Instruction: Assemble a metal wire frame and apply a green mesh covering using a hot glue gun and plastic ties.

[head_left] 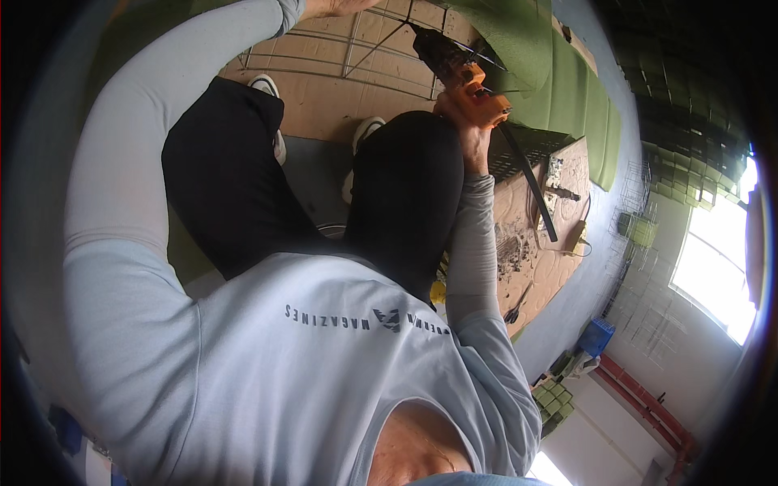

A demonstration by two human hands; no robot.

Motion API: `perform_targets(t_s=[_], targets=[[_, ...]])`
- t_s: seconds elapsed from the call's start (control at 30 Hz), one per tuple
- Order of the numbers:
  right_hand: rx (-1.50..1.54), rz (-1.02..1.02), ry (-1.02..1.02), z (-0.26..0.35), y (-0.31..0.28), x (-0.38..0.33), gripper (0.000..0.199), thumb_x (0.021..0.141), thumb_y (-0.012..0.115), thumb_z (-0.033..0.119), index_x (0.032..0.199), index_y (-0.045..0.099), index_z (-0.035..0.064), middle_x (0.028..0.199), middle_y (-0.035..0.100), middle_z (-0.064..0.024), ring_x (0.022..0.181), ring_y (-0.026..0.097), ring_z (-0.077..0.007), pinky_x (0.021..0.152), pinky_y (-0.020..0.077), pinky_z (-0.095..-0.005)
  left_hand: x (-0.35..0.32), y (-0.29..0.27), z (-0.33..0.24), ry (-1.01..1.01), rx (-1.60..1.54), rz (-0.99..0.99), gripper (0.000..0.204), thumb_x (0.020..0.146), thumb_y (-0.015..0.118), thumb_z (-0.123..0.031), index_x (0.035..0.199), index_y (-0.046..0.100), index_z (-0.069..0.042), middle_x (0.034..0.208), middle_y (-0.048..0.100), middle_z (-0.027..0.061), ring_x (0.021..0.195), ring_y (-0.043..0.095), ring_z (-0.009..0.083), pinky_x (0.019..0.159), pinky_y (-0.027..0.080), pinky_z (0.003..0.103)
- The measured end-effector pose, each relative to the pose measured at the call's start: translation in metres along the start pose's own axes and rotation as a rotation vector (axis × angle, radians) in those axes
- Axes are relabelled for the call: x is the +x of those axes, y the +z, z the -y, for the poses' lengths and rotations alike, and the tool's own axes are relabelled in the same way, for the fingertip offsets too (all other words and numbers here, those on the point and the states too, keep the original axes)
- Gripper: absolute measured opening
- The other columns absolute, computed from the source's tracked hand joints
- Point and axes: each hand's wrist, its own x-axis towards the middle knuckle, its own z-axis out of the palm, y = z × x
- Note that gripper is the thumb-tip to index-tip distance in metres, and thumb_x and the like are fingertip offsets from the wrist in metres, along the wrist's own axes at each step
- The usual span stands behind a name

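My right hand (pixel 470 130) is wrapped round the handle of an orange glue gun (pixel 478 95). A long black glue stick (pixel 531 182) juts from its rear, and its dark, dirty front end points up and left at a wire frame (pixel 352 49). Beside the gun, a green sheet (pixel 515 40) lies over part of the frame. At the top edge, near the frame's wires, is my left hand (pixel 336 6). The picture's edge cuts it off, so its fingers and anything in them are hidden.
Brown cardboard (pixel 316 109) lies under the frame by my shoes. To the right, a cardboard-topped surface (pixel 519 211) carries a power strip (pixel 551 174), dark crumbs and scissors (pixel 517 306). More green sheets (pixel 571 113) hang behind. A blue crate (pixel 596 336) stands farther off.
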Motion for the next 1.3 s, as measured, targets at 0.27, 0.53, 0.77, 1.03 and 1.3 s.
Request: perform_targets(t_s=[0.27,0.53,0.77,1.03,1.3], targets=[[-0.403,0.087,-0.316,0.006,-0.001,0.004,0.023,0.079,0.07,0.019,0.092,0.066,0.0006,0.076,0.065,-0.0026,0.071,0.061,-0.0115,0.066,0.0473,-0.0258,0.0,0.002,0.005,0.013,0.008,-0.003,0.07,0.097,0.017,-0.059,0.14,0.041,-0.008,0.148,0.032,0.02,0.14,0.024,0.0345,0.114,0.02,0.046],[-0.05,-0.086,0.032,0.001,-0.003,-0.012,0.018,0.079,0.069,0.017,0.087,0.066,0.0014,0.073,0.063,-0.002,0.069,0.06,-0.0122,0.064,0.0468,-0.0271,0.001,0.004,0.008,0.032,0.03,-0.02,0.068,0.098,0.018,-0.057,0.139,0.042,-0.008,0.147,0.034,0.0195,0.139,0.026,0.0349,0.113,0.022,0.046],[0.026,-0.065,0.117,-0.004,0.0,-0.006,0.013,0.08,0.068,0.015,0.086,0.065,0.0036,0.075,0.062,-0.0019,0.07,0.06,-0.0123,0.062,0.0457,-0.0272,-0.001,0.0,0.007,0.064,0.033,-0.02,0.064,0.099,0.021,-0.055,0.137,0.045,-0.009,0.147,0.033,0.02,0.139,0.026,0.0353,0.113,0.023,0.047],[-0.162,-0.078,-0.174,-0.018,-0.005,-0.006,0.009,0.08,0.066,0.012,0.08,0.063,0.0035,0.075,0.061,-0.0009,0.07,0.059,-0.0127,0.062,0.0451,-0.0274,-0.002,-0.001,0.004,0.052,0.009,-0.015,0.062,0.1,0.021,-0.053,0.137,0.045,-0.009,0.147,0.034,0.0195,0.139,0.026,0.0358,0.112,0.023,0.048],[-0.203,-0.213,-0.012,-0.024,-0.016,-0.018,0.015,0.078,0.065,0.014,0.085,0.06,0.0016,0.072,0.061,-0.0025,0.066,0.058,-0.0126,0.059,0.0439,-0.0265,-0.003,-0.001,0.005,0.088,0.065,-0.026,0.054,0.102,0.024,-0.046,0.137,0.044,-0.011,0.146,0.035,0.019,0.138,0.028,0.0349,0.112,0.025,0.047]])
